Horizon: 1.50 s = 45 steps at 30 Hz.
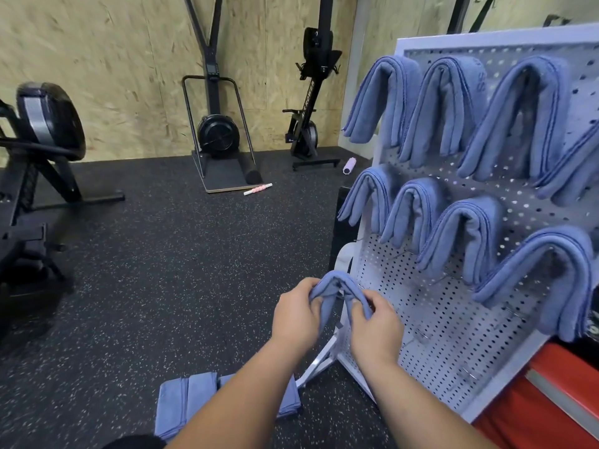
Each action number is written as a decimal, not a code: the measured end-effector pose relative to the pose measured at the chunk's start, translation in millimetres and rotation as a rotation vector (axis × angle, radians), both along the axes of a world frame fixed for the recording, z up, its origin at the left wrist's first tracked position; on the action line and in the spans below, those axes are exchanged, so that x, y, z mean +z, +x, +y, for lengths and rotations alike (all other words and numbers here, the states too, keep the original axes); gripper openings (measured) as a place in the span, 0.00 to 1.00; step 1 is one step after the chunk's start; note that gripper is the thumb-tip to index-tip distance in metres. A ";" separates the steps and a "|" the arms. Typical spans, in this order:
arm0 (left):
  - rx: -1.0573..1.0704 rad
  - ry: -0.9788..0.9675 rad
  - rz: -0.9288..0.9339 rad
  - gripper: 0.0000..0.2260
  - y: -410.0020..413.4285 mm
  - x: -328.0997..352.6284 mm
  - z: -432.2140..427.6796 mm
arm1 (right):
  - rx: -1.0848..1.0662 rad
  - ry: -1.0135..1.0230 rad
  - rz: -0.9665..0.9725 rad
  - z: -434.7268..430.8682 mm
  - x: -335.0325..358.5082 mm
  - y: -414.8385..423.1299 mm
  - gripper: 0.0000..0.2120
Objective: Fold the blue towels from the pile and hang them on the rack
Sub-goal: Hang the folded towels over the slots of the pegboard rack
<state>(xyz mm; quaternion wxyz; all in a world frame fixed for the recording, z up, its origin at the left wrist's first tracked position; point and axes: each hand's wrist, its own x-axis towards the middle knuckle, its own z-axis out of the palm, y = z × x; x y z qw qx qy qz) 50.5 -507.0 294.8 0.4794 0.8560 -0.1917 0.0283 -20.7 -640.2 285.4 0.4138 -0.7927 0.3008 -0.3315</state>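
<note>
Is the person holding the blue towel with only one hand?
No, both the left hand and the right hand pinch the folded blue cloth towel, one on each side, beside the white pegboard rack.

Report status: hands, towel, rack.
Left hand and right hand both pinch one folded towel, draped at the rack lower left. Pile lies on floor. Nothing blocking.

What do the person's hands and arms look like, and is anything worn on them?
The left hand and right hand are bare: no gloves, rings or watch show. Both forearms are bare too, with no sleeve in view down to the picture's lower edge.
</note>
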 end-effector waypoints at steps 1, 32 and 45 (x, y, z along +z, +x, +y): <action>0.002 -0.019 -0.010 0.13 4.9 1.9 -2.0 | -0.014 0.019 -0.032 0.9 3.3 3.9 0.09; -0.219 0.169 -0.089 0.03 138.0 -14.2 -122.1 | -0.208 0.051 -0.054 -74.2 -7.1 118.1 0.08; -0.241 0.114 -0.065 0.04 132.7 -33.8 -107.5 | -0.090 -0.074 0.054 -69.8 -13.7 103.7 0.14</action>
